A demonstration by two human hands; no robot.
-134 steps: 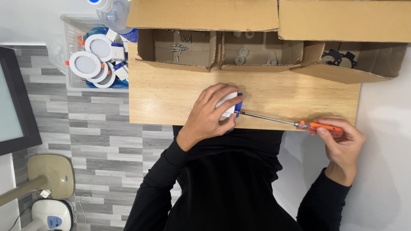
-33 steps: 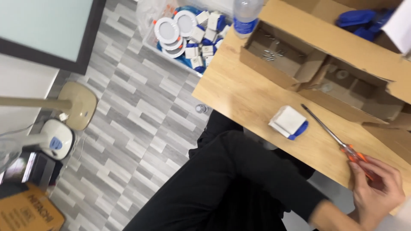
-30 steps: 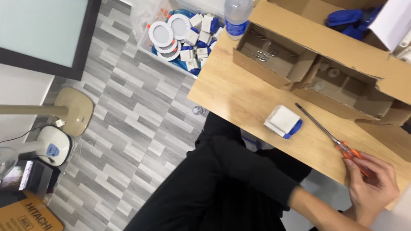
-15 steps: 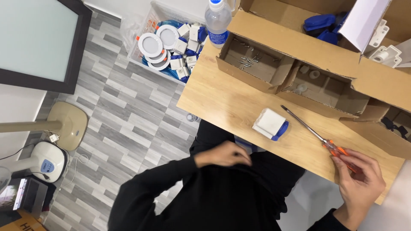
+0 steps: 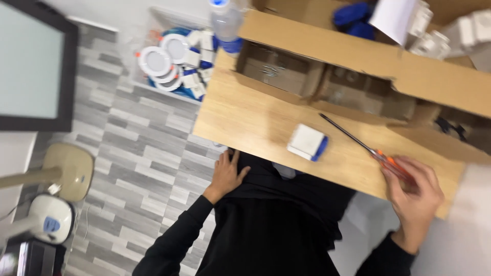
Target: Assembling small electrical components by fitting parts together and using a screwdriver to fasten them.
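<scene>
While your right hand (image 5: pixel 415 197) grasps the screwdriver (image 5: pixel 369 148) on the counter (image 5: pixel 245 120), its fingers are clenched. Your left hand (image 5: pixel 226 174) is released, below the counter edge, holding nothing.

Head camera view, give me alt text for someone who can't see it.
Seen from above, a person's right hand grips an orange-handled screwdriver lying on a wooden table beside a small white and blue box. The left hand rests empty at the table's near edge. Open cardboard boxes line the far side.

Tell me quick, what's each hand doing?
Left hand: open, empty, resting below the table edge.
Right hand: closed on the orange-handled screwdriver.
</scene>
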